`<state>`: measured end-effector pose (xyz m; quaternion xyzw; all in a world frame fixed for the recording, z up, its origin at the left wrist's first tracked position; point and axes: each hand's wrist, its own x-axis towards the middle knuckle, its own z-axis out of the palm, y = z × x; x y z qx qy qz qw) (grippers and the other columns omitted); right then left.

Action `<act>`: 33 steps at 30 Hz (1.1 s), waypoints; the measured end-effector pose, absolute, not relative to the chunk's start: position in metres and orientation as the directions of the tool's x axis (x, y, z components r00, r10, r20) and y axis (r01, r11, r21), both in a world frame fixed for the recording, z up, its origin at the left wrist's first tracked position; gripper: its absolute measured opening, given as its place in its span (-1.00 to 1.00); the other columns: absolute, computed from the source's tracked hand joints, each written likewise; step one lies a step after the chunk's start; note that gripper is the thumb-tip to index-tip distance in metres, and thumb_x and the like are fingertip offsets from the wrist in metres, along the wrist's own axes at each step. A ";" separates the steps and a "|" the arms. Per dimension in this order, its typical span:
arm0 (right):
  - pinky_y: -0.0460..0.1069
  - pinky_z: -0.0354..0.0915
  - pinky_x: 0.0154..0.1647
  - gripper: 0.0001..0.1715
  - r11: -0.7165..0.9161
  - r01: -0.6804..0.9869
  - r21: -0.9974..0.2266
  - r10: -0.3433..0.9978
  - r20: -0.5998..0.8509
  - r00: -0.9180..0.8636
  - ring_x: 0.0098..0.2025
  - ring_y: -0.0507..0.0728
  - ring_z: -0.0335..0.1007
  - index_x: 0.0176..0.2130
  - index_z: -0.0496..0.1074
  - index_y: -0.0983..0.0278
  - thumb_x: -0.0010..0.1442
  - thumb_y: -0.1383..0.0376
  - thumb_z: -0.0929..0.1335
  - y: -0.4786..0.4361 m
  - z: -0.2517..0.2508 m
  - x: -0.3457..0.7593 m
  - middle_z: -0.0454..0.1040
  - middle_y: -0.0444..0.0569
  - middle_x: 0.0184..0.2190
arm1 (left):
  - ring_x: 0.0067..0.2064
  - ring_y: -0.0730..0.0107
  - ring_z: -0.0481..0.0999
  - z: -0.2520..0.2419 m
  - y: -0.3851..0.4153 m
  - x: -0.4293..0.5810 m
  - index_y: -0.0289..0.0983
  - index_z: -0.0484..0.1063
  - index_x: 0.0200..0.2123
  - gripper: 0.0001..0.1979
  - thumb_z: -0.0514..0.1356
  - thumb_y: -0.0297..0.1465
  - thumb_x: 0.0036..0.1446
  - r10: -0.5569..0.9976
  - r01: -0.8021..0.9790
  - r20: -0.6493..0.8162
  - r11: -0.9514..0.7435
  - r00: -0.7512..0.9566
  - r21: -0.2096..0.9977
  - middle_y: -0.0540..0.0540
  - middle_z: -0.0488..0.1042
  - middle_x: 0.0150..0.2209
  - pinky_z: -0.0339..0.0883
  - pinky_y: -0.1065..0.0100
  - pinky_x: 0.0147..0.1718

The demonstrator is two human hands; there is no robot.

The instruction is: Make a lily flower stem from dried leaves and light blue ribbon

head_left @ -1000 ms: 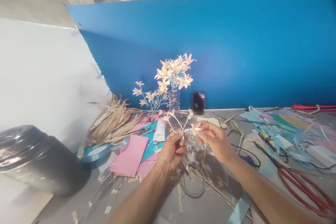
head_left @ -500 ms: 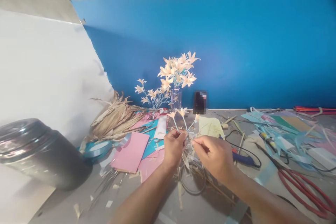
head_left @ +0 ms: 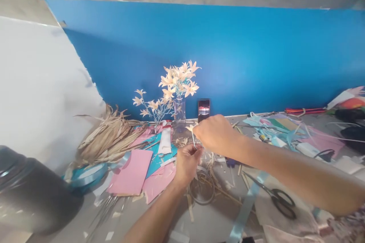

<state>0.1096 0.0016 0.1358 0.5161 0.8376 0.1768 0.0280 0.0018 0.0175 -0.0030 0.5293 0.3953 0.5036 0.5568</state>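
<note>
My left hand [head_left: 187, 162] pinches the wrapped stems of a small sprig of cream artificial flowers [head_left: 190, 128] near the middle of the table. Raised just above it, my right hand [head_left: 213, 133] is closed at the top of the same sprig and hides most of its blooms; its fingertips are partly out of sight. One flower shows at the left of the right hand. Behind both hands, a clear vase [head_left: 179, 114] holds a full bunch of cream flowers [head_left: 178, 79], with a looser flower branch [head_left: 158, 108] to its left.
Dried husks [head_left: 108, 136], pink sheets [head_left: 131, 172] and a blue ribbon roll [head_left: 89, 174] lie left, beside a dark container [head_left: 34, 193]. A wire coil [head_left: 202, 188] lies below my hands. Black scissors [head_left: 282, 201] rest right. A phone [head_left: 203, 109] leans against the blue board [head_left: 228, 53].
My right hand has risen from beside the stems to the sprig's flowers, covering most of them. The left hand keeps its pinch. The view has shifted right, bringing the scissors into sight.
</note>
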 end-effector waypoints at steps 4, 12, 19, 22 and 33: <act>-0.03 0.04 -0.47 -0.86 0.581 0.707 0.404 0.777 -0.016 -0.630 -0.35 0.20 0.45 -0.48 0.53 0.31 0.06 0.49 0.40 -0.001 0.141 0.106 0.54 0.08 -0.45 | -0.70 0.64 0.03 -0.006 0.019 0.001 -0.27 0.22 -0.75 -0.62 0.34 -0.31 -0.13 0.945 -0.153 0.031 0.020 0.325 0.988 0.11 0.14 -0.80 -0.16 0.46 -0.67; -0.04 0.00 -0.46 -0.97 0.697 0.717 0.006 0.695 -0.250 -0.674 -0.46 0.00 0.25 -0.45 0.61 0.21 -0.02 0.33 0.47 0.014 0.167 0.126 0.47 -0.17 -0.52 | -0.66 0.69 0.12 0.001 0.011 -0.003 -0.40 0.44 -0.61 -0.77 0.43 -0.43 -0.32 0.603 -0.075 -0.259 0.471 0.754 0.879 -0.17 0.50 -0.50 -0.27 0.49 -0.67; -0.10 0.11 -0.46 -0.94 0.464 0.756 -0.463 0.586 -0.479 -0.653 -0.51 -0.03 0.28 -0.53 0.57 0.27 -0.09 0.32 0.51 0.040 0.153 0.142 0.50 -0.22 -0.59 | -0.67 0.69 0.11 0.000 0.002 0.001 -0.43 0.54 -0.54 -0.81 0.41 -0.41 -0.23 0.561 -0.073 -0.193 0.416 0.805 0.906 -0.13 0.46 -0.56 -0.27 0.46 -0.66; -0.10 0.13 -0.45 -0.91 0.435 0.739 -0.515 0.541 -0.507 -0.671 -0.51 -0.04 0.28 -0.54 0.57 0.27 -0.09 0.31 0.52 0.042 0.148 0.143 0.50 -0.22 -0.59 | -0.68 0.68 0.10 0.003 -0.001 0.003 -0.42 0.54 -0.56 -0.79 0.42 -0.40 -0.28 0.540 -0.036 -0.217 0.419 0.813 0.907 -0.10 0.43 -0.61 -0.29 0.45 -0.66; -0.08 0.01 -0.52 -0.95 0.570 0.743 -0.351 0.658 -0.345 -0.669 -0.56 -0.05 0.20 -0.54 0.55 0.25 -0.12 0.32 0.49 0.032 0.161 0.144 0.41 -0.25 -0.65 | -0.66 0.68 0.03 0.005 -0.001 -0.001 -0.42 0.58 -0.50 -0.69 0.47 -0.27 -0.21 0.550 -0.119 -0.127 0.389 0.826 0.913 0.02 0.27 -0.70 -0.27 0.43 -0.62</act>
